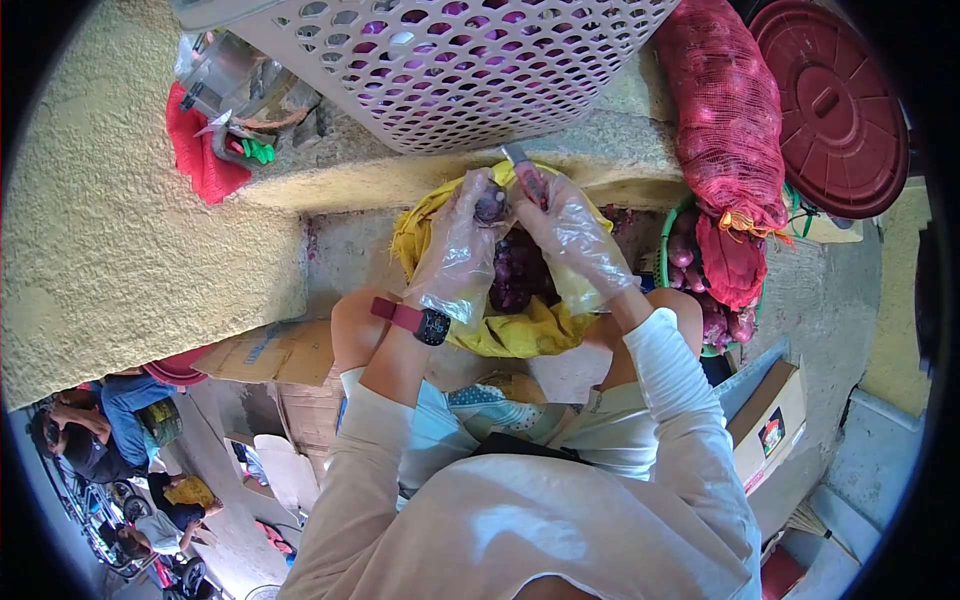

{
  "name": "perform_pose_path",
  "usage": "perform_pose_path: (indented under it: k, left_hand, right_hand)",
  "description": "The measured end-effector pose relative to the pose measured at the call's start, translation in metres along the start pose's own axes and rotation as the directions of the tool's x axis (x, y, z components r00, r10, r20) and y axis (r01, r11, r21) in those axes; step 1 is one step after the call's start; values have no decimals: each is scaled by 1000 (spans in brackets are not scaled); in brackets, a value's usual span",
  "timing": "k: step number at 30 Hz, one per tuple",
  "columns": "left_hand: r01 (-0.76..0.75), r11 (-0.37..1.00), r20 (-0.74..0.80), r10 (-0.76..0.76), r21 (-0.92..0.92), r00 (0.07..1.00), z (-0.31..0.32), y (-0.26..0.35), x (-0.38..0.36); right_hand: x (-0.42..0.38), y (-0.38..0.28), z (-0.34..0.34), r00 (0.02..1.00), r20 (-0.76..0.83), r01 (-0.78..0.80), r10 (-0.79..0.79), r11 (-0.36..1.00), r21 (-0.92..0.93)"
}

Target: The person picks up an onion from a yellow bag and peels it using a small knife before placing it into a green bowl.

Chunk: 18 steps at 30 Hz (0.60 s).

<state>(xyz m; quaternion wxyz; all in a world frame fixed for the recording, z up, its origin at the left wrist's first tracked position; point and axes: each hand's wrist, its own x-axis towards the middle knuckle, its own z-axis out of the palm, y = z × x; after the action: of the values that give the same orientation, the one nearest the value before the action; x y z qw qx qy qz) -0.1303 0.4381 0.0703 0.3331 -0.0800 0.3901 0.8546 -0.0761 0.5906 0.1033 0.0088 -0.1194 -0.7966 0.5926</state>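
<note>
My left hand (455,240), in a clear plastic glove, is closed around a red onion (490,203). In my gloved right hand (570,230) is a small knife (529,180) with a reddish handle, its short, wide blade pointing up and away from me. Both hands are close together over a yellow sack (520,335), rolled open between my knees. Dark purple onions or peelings (520,270) lie inside the sack, partly hidden by my hands. A dark watch with a maroon strap sits on my left wrist.
A grey perforated basket (470,70) holding purple onions stands on the ledge ahead. To the right are a red mesh sack of onions (722,110), a maroon lid (830,105) and a green basket of onions (690,270). Cardboard (270,352) lies left; people sit farther off.
</note>
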Motion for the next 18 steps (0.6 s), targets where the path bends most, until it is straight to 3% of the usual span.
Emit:
perform_pose_path:
  k: [1,2,4,8,10,13,18]
  left_hand:
    - [-13,1000,-13,13,-13,1000,-3,1,2]
    - [-26,999,-26,25,-27,999,-5,2,5]
    - [-40,999,-61,38,-34,997,-7,4,8]
    - [2,997,-69,-8,-73,998,-20,3,13]
    - [16,998,-26,-18,-67,999,-17,5,10]
    - [33,997,3,-32,-75,999,-16,1,9]
    - [31,989,-46,-38,-141,998,-17,-3,10]
  right_hand:
    - [0,-2,0,991,2,-133,134,984,116]
    - [0,-4,-2,991,1,-133,134,984,115]
    - [1,-6,-9,947,93,-315,306,944,100]
    - [4,3,-9,920,135,-388,368,903,185]
    - [4,3,3,994,48,-106,95,912,397]
    - [9,20,16,999,32,-24,13,927,375]
    - [13,32,19,998,67,-20,-2,944,331]
